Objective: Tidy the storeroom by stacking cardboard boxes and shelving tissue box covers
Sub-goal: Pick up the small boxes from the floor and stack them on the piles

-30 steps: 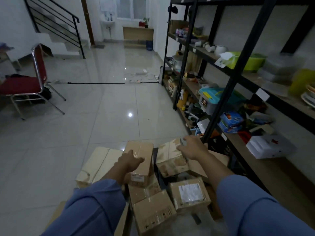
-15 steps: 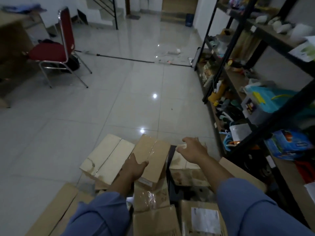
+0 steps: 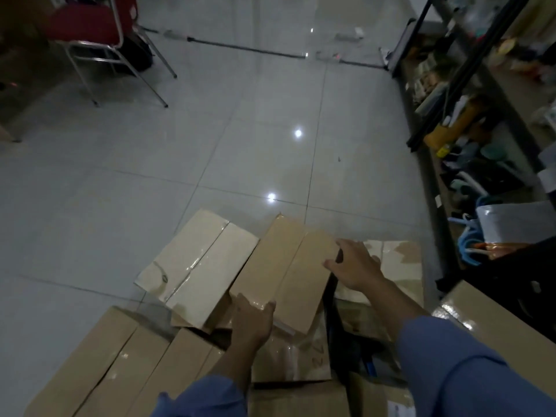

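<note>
L sleeve (image 3: 204,395): blue, long | R sleeve (image 3: 469,371): blue, long, creased | L hand (image 3: 252,322), R hand (image 3: 355,266): bare

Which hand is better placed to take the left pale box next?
Left, probably. The left hand holds the brown box at its near end, beside the pale box; the right hand grips the far right corner.

Legible text: none.
Entry 1: taped cardboard box (image 3: 304,356) low in the pile; dark marker scrawl on its upper face, possibly digits, too dim to read.
Entry 2: white label (image 3: 396,412) on a carton (image 3: 376,395) at the bottom edge; only its corner shows, print blurred.
Entry 3: goods on the shelves (image 3: 464,70); packaging too dark for any lettering.
</note>
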